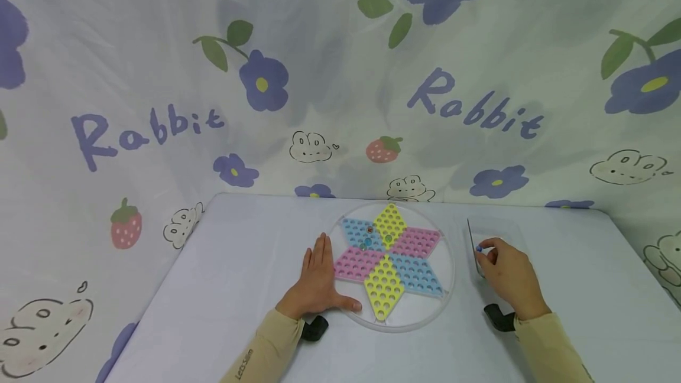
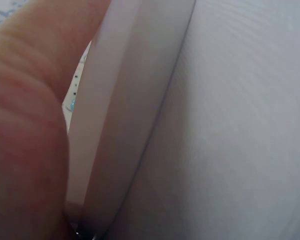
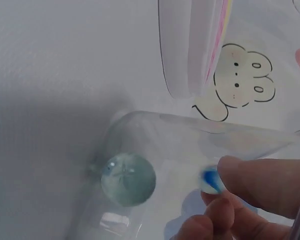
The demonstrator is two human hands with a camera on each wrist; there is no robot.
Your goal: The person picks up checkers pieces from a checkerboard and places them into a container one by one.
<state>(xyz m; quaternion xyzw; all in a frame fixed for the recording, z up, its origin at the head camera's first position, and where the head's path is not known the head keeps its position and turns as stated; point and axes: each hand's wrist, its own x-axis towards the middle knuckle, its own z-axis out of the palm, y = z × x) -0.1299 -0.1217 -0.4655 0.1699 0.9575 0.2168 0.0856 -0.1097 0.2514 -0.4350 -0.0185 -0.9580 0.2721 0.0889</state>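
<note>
A round white Chinese checkers board (image 1: 425,315) with a pink, yellow and blue star lies on the table. My left hand (image 1: 316,282) rests against its left rim, fingers straight and thumb spread over the near edge; the left wrist view shows the hand close along the pale rim (image 2: 110,110). Several glass marbles (image 1: 367,242) sit in holes around the upper left blue point and the yellow one beside it. Over a clear plastic box (image 1: 505,229), my right hand (image 1: 511,276) pinches a blue and white marble (image 3: 210,181) between thumb and fingers. A pale green marble (image 3: 128,180) appears in the box.
The box stands to the right of the board, with a thin dark line (image 1: 472,247) along its left side. A printed cloth (image 1: 340,75) with flowers and rabbits hangs behind the white table (image 1: 239,241). Black wrist mounts (image 1: 499,318) sit below the hands.
</note>
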